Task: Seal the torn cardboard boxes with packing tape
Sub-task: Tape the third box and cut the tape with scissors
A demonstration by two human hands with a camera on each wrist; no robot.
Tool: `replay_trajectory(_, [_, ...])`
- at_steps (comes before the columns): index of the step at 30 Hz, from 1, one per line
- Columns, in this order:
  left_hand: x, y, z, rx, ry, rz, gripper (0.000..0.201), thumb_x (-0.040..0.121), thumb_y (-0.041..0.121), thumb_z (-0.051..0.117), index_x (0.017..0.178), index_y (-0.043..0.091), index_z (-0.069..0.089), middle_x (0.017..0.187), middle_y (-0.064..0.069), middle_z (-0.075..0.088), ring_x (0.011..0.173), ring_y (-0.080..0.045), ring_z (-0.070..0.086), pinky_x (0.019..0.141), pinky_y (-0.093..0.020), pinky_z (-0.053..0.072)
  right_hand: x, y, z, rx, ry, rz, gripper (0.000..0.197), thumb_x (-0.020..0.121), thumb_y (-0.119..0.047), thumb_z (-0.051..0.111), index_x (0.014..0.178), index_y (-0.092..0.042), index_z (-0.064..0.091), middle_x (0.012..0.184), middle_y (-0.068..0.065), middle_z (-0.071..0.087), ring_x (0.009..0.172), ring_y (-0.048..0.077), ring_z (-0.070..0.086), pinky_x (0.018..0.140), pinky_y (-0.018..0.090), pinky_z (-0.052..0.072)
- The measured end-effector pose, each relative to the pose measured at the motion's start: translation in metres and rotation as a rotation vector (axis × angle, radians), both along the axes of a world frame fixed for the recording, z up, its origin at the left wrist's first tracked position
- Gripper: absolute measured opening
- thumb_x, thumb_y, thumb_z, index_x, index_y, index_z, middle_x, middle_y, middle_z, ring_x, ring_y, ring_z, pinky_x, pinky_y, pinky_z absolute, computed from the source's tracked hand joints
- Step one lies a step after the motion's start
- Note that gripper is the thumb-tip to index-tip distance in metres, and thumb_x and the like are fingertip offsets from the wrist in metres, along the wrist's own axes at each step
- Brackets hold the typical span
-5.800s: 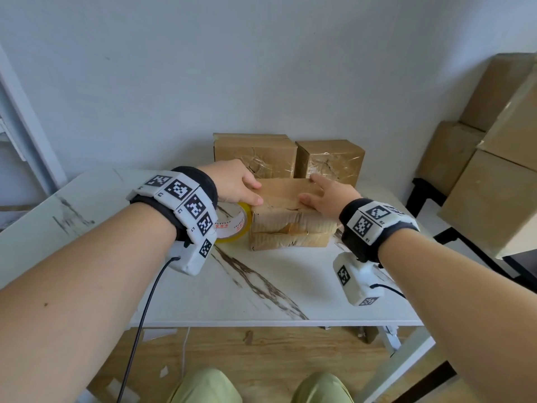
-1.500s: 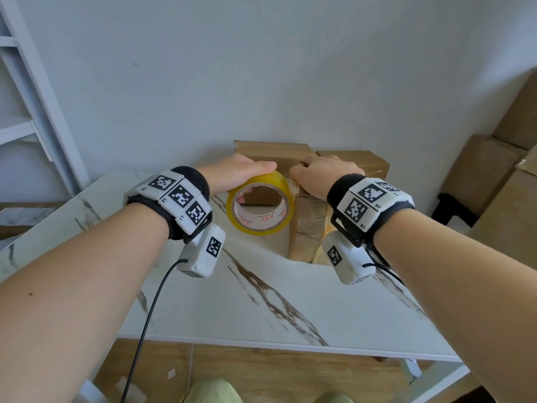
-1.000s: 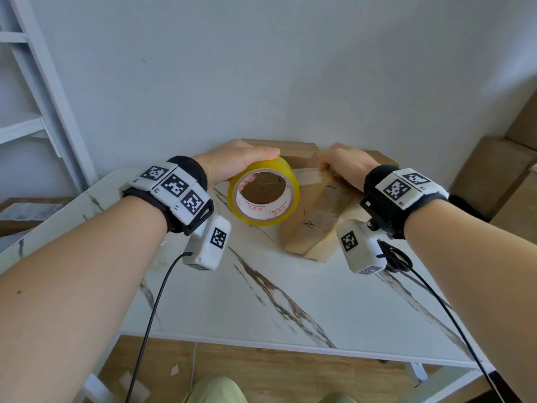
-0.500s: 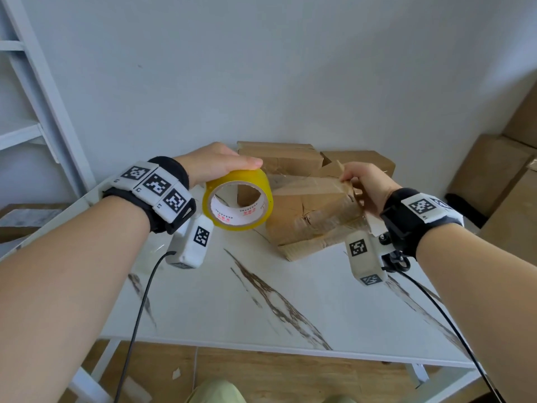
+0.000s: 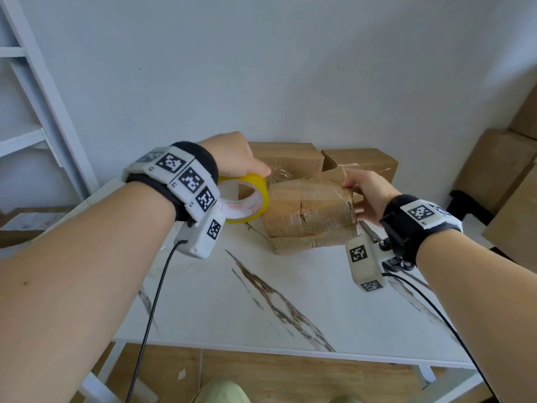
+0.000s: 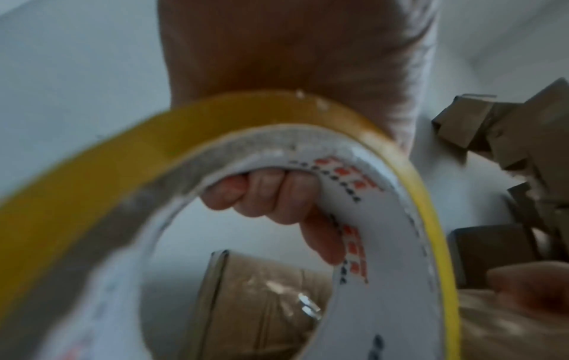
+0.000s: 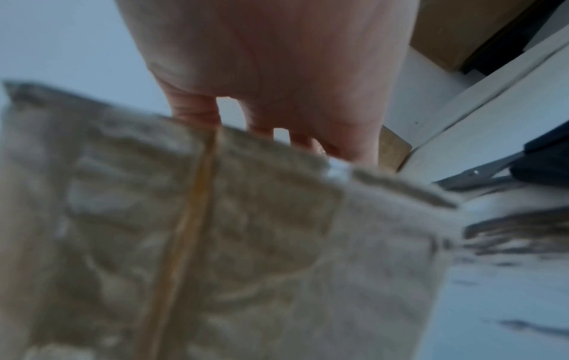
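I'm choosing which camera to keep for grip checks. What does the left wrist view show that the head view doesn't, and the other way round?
Only the left wrist view shows the fingertips curled inside the core of the tape roll.

Only the head view shows the right hand gripping the right end of the torn box, the marble table, and the box tipped up off it.

Both show the left hand gripping the yellow roll, and the taped box behind.
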State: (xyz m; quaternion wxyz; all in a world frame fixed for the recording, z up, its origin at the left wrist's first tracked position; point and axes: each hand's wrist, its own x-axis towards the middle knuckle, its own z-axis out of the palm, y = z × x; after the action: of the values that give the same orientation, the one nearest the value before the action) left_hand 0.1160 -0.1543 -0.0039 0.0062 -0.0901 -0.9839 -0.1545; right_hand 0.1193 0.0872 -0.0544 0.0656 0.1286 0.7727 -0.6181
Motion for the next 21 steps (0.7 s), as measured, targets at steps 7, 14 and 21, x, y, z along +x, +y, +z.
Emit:
replay_trajectory(7, [-0.006,-0.006,-0.03,-0.03,-0.127,-0.018,0.053,0.086,0.046,0.06,0.052,0.016,0.034,0.056,-0.002,0.03,0.059,-0.019,0.032,0.054,-0.028,0.023,-0.003,0.006,-0.009,-0.07,-0.039,0.009,0.018,0.078,-0.01,0.046,0.095,-0.009,0.05,0.079,0.006,0.047,0.059,0.021,0.047,0.063,0.03,0.044])
replay_trajectory(14, [-0.015,0.002,-0.042,-0.032,-0.16,-0.033,0.056,0.086,0.047,0.058,0.049,0.017,0.03,0.055,-0.003,0.03,0.055,-0.019,0.033,0.059,-0.03,0.026,-0.003,0.014,-0.024,-0.134,-0.052,0.009,0.033,0.08,-0.01,0.043,0.111,-0.009,0.053,0.089,0.006,0.048,0.064,0.024,0.047,0.075,0.041,0.045])
replay_trajectory(21, [-0.019,0.002,-0.033,-0.085,-0.088,-0.048,0.051,0.091,0.045,0.053,0.053,0.016,0.034,0.056,-0.002,0.03,0.057,-0.019,0.033,0.056,-0.028,0.025,-0.015,0.015,-0.028,-0.171,-0.051,0.017,0.047,0.079,-0.009,0.042,0.125,-0.007,0.052,0.09,0.006,0.048,0.068,0.026,0.048,0.08,0.045,0.044])
